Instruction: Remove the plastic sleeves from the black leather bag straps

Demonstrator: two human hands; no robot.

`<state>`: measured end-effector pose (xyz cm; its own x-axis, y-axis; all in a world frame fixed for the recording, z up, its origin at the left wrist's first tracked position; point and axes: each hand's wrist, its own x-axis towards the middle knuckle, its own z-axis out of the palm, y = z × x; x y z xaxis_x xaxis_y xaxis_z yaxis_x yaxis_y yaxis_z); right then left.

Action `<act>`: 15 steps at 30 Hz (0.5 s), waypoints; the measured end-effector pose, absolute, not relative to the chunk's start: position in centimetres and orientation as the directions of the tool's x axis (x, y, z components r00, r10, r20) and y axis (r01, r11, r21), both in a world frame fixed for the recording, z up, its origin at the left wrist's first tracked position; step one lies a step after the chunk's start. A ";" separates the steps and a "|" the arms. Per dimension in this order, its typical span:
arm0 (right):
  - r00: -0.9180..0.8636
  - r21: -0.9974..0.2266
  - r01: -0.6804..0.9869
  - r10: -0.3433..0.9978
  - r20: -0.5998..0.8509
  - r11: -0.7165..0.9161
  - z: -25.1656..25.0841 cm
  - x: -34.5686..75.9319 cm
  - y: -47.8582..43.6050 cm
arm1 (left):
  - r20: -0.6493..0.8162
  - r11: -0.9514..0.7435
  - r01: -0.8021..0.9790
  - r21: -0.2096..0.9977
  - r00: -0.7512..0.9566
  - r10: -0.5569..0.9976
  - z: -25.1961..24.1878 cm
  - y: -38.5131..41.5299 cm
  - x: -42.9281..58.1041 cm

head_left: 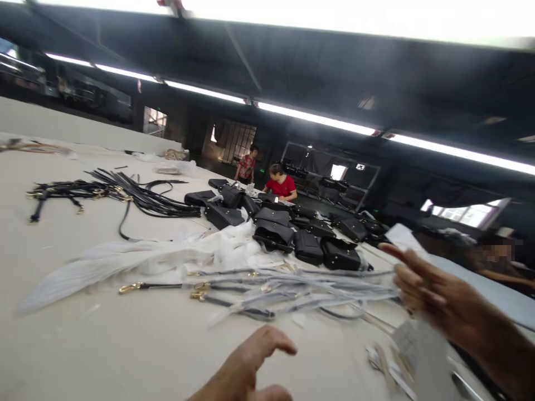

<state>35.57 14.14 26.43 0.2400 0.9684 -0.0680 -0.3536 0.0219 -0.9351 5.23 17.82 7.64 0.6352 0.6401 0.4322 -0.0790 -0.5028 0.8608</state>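
My right hand, slightly smeared by motion, is closed on a thin white sheet. Part of the sheet sticks up beyond the fingers, and a pale strip hangs below the hand; whether the two are one piece I cannot tell. Low in the middle, my left hand is held over the white table with its fingers curved and apart, nothing in them. Just beyond it lie black straps with gold clasps, several of them in clear plastic sleeves.
Black bags are heaped mid-table, beside crumpled white wrapping. Loose black straps lie at left on the table. A person in red works behind the bags, another person farther back. At right edge, a blurred person.
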 end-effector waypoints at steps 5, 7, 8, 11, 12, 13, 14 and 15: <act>-0.328 -0.973 0.142 0.918 -0.221 -0.184 18.9 24.0 9.7 | 0.391 0.264 -0.595 0.759 0.741 0.546 10.6 12.6 10.0; -0.411 -0.962 0.217 0.878 -0.244 -0.165 16.8 21.1 8.2 | 0.352 0.429 -0.652 0.626 0.727 0.590 10.2 11.0 9.5; -0.422 -0.962 0.223 0.875 -0.239 -0.155 15.9 20.2 7.5 | 0.327 0.450 -0.661 0.601 0.717 0.616 9.9 10.4 8.7; -0.425 -0.953 0.266 0.870 -0.251 -0.145 12.7 19.1 5.3 | 0.225 0.434 -0.694 0.575 0.644 0.732 8.9 9.0 5.1; -0.434 -0.943 0.286 0.855 -0.284 -0.168 11.2 19.0 4.6 | 0.183 0.422 -0.721 0.549 0.596 0.782 8.6 8.7 3.6; -0.439 -0.938 0.291 0.845 -0.307 -0.189 9.5 18.9 3.8 | 0.143 0.402 -0.754 0.520 0.541 0.829 8.3 8.4 2.2; -0.450 -0.933 0.299 0.832 -0.324 -0.201 7.7 18.7 2.9 | 0.107 0.374 -0.786 0.492 0.481 0.870 8.0 8.0 0.8; -0.465 -0.930 0.309 0.821 -0.332 -0.201 6.0 18.4 2.1 | 0.077 0.343 -0.810 0.475 0.427 0.901 7.7 7.6 -0.5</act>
